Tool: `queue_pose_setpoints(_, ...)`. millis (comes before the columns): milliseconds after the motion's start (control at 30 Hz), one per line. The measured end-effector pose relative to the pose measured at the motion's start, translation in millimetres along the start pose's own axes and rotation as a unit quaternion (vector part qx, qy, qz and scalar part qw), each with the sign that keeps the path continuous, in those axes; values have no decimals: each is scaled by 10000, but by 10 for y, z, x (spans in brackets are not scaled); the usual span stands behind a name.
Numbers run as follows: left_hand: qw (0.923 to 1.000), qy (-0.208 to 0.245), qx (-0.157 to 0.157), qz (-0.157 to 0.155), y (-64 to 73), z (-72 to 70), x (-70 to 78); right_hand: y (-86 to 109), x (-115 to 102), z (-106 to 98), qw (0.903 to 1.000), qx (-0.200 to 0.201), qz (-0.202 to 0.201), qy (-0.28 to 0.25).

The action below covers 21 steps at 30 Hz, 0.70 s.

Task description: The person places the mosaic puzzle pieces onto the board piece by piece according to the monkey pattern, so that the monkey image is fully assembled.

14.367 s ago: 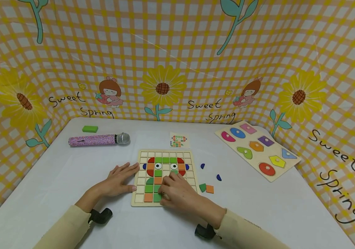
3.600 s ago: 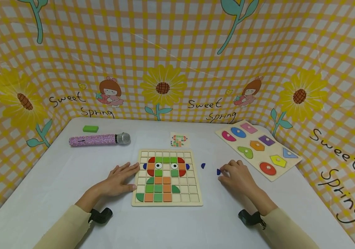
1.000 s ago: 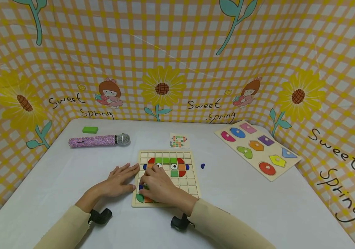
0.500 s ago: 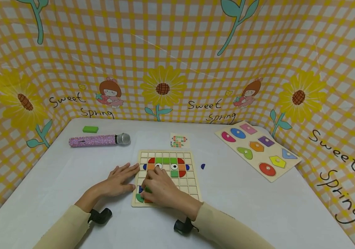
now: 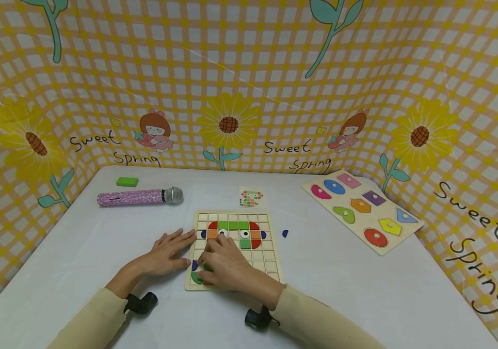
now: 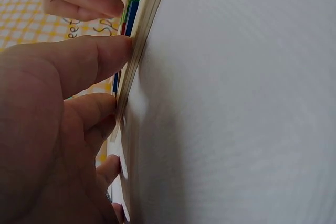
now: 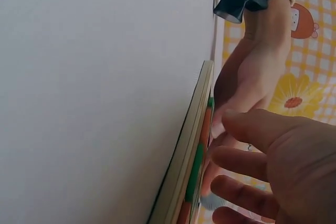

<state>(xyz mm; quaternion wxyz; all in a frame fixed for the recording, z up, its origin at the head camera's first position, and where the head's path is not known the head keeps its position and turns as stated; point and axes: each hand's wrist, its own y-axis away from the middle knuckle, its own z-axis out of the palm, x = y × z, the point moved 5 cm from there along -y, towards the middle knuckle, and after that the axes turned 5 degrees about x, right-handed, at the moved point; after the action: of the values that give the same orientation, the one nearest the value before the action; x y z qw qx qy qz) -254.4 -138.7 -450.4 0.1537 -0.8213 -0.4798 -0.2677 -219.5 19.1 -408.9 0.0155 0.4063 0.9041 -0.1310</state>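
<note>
A wooden grid board [image 5: 269, 254] bears colored tiles in red, green, orange and blue, with two eye discs. My left hand [image 5: 168, 254] lies with its fingers extended, their tips touching the board's left edge. Over the board's lower left is my right hand [image 5: 227, 264], palm down, fingers loosely bent and apart, with nothing visible between them in the right wrist view. A blue half-round tile [image 5: 194, 265] sits in the left column beside its fingertips. Below that tile is a green quarter-round tile [image 5: 196, 277]. My right hand hides several tiles.
One loose blue half-round tile [image 5: 285, 233] lies right of the board. A pattern card [image 5: 252, 197] is behind it. Further off are a glittery microphone [image 5: 139, 197], a green block [image 5: 127, 182] and a knobbed shape puzzle [image 5: 377, 206]. Patterned cloth surrounds the table.
A blue half-round tile went from the table at right into the board's left column. Loose green and orange tiles left the table earlier. My right hand has just eased off the blue tile.
</note>
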Motion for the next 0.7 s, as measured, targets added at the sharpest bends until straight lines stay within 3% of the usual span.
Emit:
queue_pose_setpoints(200,10000,30,15,-35,5,-16,25,99,266,-107,9991,205,340,-123)
queue_pose_setpoints(467,9999,54,18,-92,17,-23,51,312,874,-260,9929,847,833,54)
queue_pose_setpoints(700,10000,66,14,-50,24,-26,59,526,1406,-332,9846,723,1578,195)
